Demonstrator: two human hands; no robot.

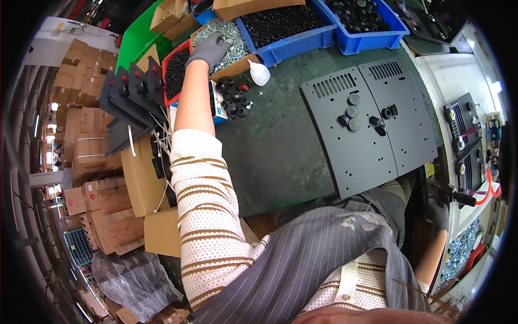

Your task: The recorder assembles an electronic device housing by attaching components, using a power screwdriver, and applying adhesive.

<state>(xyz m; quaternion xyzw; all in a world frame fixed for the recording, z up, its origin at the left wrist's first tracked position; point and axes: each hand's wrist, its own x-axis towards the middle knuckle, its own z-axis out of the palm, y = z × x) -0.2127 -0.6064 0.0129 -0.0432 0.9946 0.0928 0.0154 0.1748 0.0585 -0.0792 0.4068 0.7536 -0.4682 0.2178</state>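
Note:
My left hand [209,53], in a grey glove, reaches into a box of silvery screws [235,46], its fingers apart among them. My right hand [436,214], also gloved, is low at the right, closed about a black tool [449,193] with a red hose; shadow hides part of its fingers. Two dark grey perforated metal panels [350,154] lie side by side on the green bench [270,162]. On them rest several round black rubber feet [353,112]. A white squeeze bottle [259,73] stands near the screw box.
Blue bins [294,47] of black parts line the far edge. A red bin [174,75] of black screws is beside my left forearm. Upright dark panels [127,92] stand left, with cardboard boxes [89,135] beyond. Loose black parts [234,100] lie near my forearm.

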